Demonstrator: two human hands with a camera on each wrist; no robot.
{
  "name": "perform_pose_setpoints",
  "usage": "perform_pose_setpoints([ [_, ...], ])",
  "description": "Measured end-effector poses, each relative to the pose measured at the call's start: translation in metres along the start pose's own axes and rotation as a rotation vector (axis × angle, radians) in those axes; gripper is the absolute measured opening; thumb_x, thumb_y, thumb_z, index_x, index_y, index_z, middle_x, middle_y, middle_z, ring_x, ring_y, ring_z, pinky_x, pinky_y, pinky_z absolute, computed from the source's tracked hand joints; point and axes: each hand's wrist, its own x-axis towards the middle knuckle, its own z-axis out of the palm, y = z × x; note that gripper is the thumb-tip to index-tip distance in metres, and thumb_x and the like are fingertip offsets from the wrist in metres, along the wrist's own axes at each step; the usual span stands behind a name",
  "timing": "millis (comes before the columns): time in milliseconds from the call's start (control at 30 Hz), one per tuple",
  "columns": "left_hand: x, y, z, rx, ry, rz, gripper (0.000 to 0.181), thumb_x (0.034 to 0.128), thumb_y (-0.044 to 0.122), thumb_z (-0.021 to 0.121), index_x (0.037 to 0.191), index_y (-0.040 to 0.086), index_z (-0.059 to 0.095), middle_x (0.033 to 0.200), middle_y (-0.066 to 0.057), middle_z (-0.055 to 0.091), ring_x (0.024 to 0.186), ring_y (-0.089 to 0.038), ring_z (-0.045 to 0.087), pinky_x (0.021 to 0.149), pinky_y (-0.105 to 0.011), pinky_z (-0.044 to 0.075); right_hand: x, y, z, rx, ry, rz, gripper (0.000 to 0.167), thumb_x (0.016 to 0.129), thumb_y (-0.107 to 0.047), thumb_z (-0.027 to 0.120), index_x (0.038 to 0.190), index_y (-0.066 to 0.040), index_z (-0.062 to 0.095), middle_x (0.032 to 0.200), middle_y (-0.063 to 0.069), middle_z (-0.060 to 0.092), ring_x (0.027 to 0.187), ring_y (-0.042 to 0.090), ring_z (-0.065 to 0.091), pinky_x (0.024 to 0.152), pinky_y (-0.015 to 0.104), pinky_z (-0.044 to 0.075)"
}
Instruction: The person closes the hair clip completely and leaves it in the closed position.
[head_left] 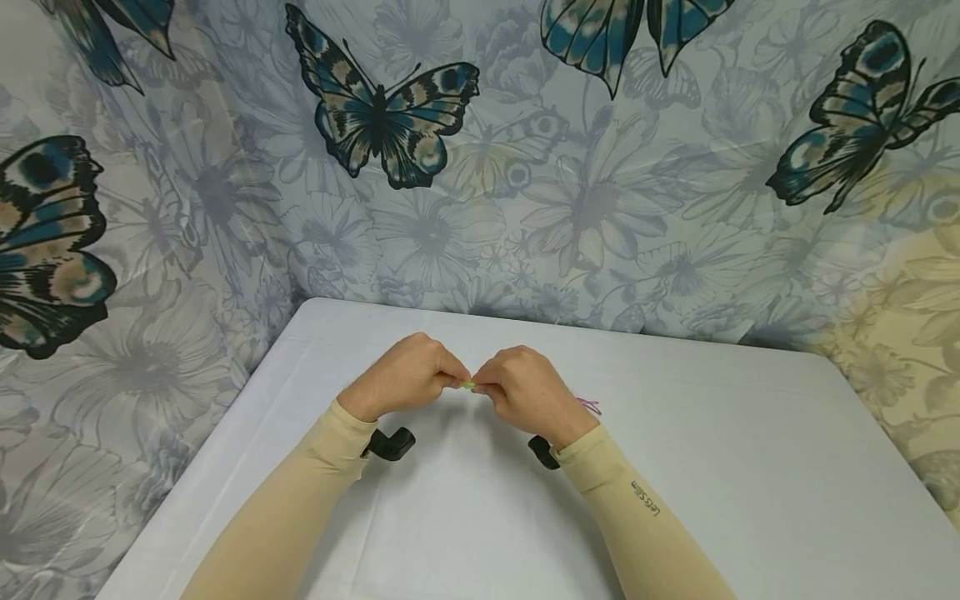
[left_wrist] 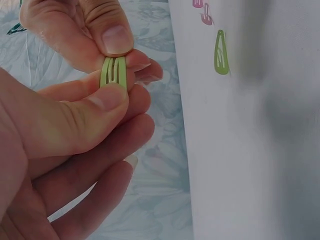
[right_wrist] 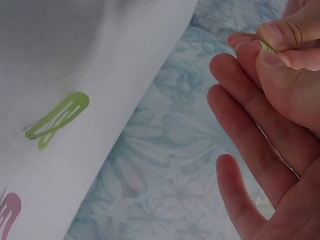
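A green hair clip (head_left: 468,385) is pinched at both ends between the two hands, above the white table. The left hand (head_left: 408,375) holds one end between thumb and index finger; the right hand (head_left: 525,390) pinches the other. In the left wrist view the clip (left_wrist: 113,72) shows its slotted middle, with the left thumb over its lower end and the right thumb at its upper end. Only a sliver of that clip (right_wrist: 266,46) shows in the right wrist view, where the right hand's other fingers (right_wrist: 250,125) are spread loosely.
On the white table (head_left: 712,467) lies another green clip (left_wrist: 221,52), its parts apart in the right wrist view (right_wrist: 62,116). Pink clips (head_left: 588,406) lie beyond the right wrist; one pink clip (right_wrist: 11,212) is cut by the frame. Butterfly-print fabric (head_left: 435,233) hangs behind the table.
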Motion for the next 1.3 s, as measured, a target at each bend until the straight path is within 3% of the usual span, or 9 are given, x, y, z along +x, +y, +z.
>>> perform_pose_setpoints([
  [267, 0.0004, 0.0000, 0.0024, -0.017, -0.009, -0.053, 0.018, 0.0940, 0.005, 0.081, 0.108, 0.014, 0.088, 0.103, 0.001, 0.085, 0.090, -0.010, 0.079, 0.077, -0.023, 0.060, 0.0011, -0.0001, -0.0002, -0.033, 0.008, 0.013, 0.010, 0.092, -0.006, 0.084, 0.096, -0.014, 0.088, 0.091, -0.005, 0.084, 0.083, 0.013, 0.078, 0.093, 0.040, 0.061],
  [800, 0.0024, -0.0010, 0.0033, -0.006, -0.076, -0.129, 0.022, 0.0967, 0.003, 0.077, 0.111, 0.016, 0.088, 0.104, 0.004, 0.084, 0.075, -0.004, 0.061, 0.072, -0.023, 0.053, 0.0004, 0.0012, 0.0039, -0.012, -0.027, 0.077, 0.008, 0.093, -0.010, 0.084, 0.100, -0.013, 0.087, 0.095, -0.004, 0.084, 0.090, 0.016, 0.079, 0.093, 0.038, 0.062],
  [1067, 0.0024, -0.0001, 0.0043, -0.017, -0.081, -0.162, 0.020, 0.0977, 0.007, 0.078, 0.111, 0.018, 0.087, 0.104, 0.006, 0.084, 0.079, -0.005, 0.065, 0.075, -0.025, 0.055, 0.0020, 0.0011, 0.0031, 0.021, -0.015, 0.086, 0.008, 0.093, -0.007, 0.083, 0.099, -0.012, 0.085, 0.094, -0.003, 0.083, 0.089, 0.020, 0.080, 0.084, 0.036, 0.063],
  [1300, 0.0027, 0.0023, 0.0054, -0.041, -0.088, -0.208, 0.019, 0.0972, 0.011, 0.079, 0.113, 0.018, 0.087, 0.109, 0.006, 0.084, 0.097, -0.009, 0.077, 0.085, -0.031, 0.061, 0.0003, 0.0007, 0.0045, 0.017, -0.021, 0.082, 0.008, 0.093, -0.007, 0.084, 0.099, -0.011, 0.085, 0.093, -0.003, 0.083, 0.087, 0.020, 0.079, 0.084, 0.036, 0.063],
])
